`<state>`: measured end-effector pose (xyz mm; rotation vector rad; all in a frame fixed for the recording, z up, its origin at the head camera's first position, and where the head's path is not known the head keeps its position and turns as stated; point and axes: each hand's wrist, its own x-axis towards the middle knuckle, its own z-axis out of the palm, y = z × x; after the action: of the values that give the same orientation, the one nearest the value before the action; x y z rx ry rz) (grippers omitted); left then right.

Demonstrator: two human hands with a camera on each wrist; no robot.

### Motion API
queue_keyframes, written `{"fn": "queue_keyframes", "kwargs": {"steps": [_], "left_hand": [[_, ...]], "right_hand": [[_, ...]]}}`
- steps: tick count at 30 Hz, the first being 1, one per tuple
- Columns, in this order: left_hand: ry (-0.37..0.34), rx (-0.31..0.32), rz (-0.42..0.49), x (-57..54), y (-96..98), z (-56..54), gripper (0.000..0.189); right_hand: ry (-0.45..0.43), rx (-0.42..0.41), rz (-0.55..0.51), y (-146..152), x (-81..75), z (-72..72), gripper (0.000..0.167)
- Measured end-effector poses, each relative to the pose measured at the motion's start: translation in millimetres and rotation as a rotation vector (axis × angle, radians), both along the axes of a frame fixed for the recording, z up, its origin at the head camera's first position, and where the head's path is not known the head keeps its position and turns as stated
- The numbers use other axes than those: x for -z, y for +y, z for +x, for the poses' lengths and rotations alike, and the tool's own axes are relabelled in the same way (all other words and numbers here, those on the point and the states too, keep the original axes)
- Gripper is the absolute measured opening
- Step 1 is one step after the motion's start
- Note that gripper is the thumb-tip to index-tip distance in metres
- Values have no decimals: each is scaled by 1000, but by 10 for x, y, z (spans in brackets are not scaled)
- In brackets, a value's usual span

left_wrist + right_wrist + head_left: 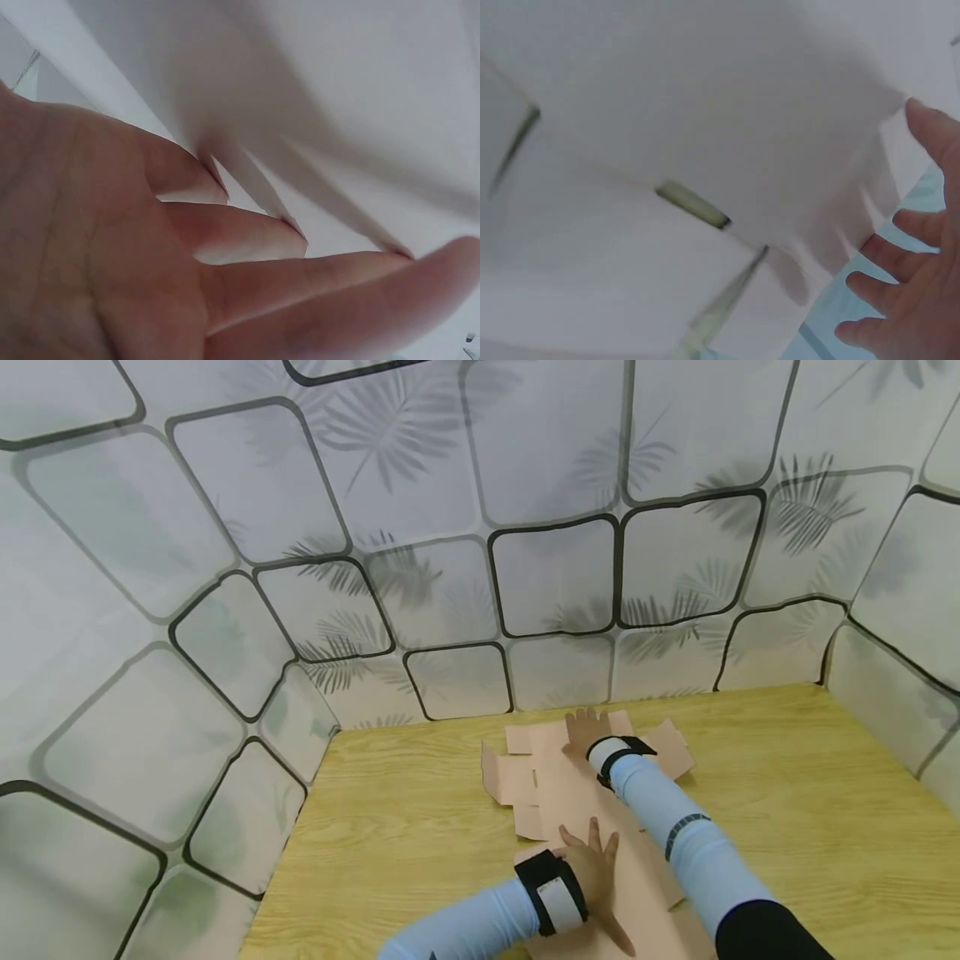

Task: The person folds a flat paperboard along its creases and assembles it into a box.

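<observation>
Cardbd blank (558, 793): laid flat on wood-grain table (375, 827), lengthwise near to far, w/ near end out of head view. L hand (592, 875): partway along blank; wide, nothing gripped, fingertips (289, 238) against bd per L wrist view. R hand (587, 731): at far end of blank; likewise wide, fingers (874, 291) splayed along bd edge per R wrist view; no pinch seen; amt of pressure: cannot tell.

Reason for hand posn (judged): contact at two spots along length, to keep thin, springy bd flat and steady vs. curl or slide. Splayed fingers for wider bearing area, w/o creasing. Side flap (490, 772), L side: angled up off table, prob. due to crease spring.

Containers: only blank itself, judged an unfolded carton from flaps + slot (692, 205); not yet erected, hence no cavity, no contents.
</observation>
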<state>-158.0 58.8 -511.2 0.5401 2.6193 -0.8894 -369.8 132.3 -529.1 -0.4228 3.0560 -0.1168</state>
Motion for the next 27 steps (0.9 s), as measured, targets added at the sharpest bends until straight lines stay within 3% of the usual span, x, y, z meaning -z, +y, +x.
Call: {"fn": "queue_keyframes", "kwargs": {"steps": [2,6,12,16,20,24,27], "left_hand": [[4,-1,26,-5,-18,-14,131],[17,-5,86,-25,-72,-61,133],[-1,50,137,-43,-195,-219,141],[-70,49,192,-49,-252,-360,142],[-115,5,240,-164,-272,-462,142],[-131,-35,280,-212,-258,-519,139],[-140,-35,343,-230,-285,-559,126]], "right_hand": [[48,-42,19,23,-178,15,57],[36,-123,-18,108,-579,67,30],[45,-171,-182,307,-984,256,16],[100,-221,-207,401,-1115,423,21],[145,-247,-211,389,-1191,540,22],[178,-259,-176,353,-1206,566,26],[181,-256,-139,354,-1198,544,33]]}}
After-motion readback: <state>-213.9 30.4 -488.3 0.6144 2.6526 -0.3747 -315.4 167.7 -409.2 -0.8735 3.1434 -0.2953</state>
